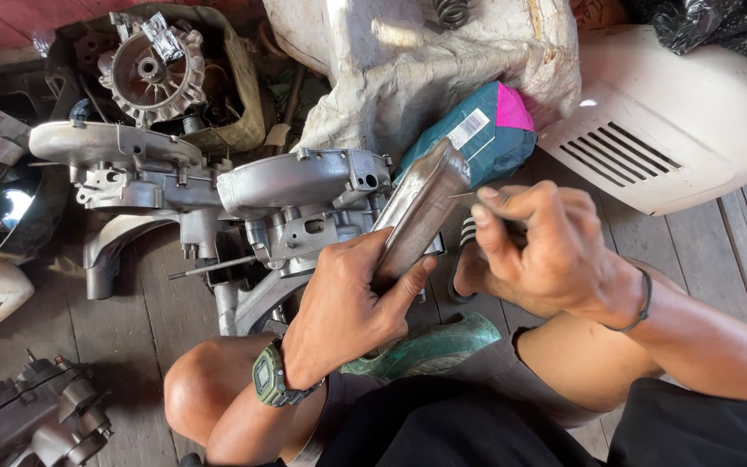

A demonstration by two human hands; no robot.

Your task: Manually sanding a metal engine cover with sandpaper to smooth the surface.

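My left hand (pixel 345 303) grips a curved grey metal cover (pixel 421 207), holding it tilted upright over my knees. My right hand (pixel 539 246) pinches a thin metal blade (pixel 462 198) whose tip touches the cover's upper edge. A green watch (pixel 271 377) sits on my left wrist and a dark band (pixel 641 304) circles my right wrist. Just beyond the cover lies a silver engine case (pixel 291 186) on the wooden floor.
A second engine case with a finned flywheel (pixel 153 73) sits at the back left. A teal and pink packet (pixel 490 130) leans on a dirty white sack (pixel 408 60). A white vented body panel (pixel 659 130) lies right. A green sandal (pixel 430 346) rests by my leg; a dark engine part (pixel 28 415) lies lower left.
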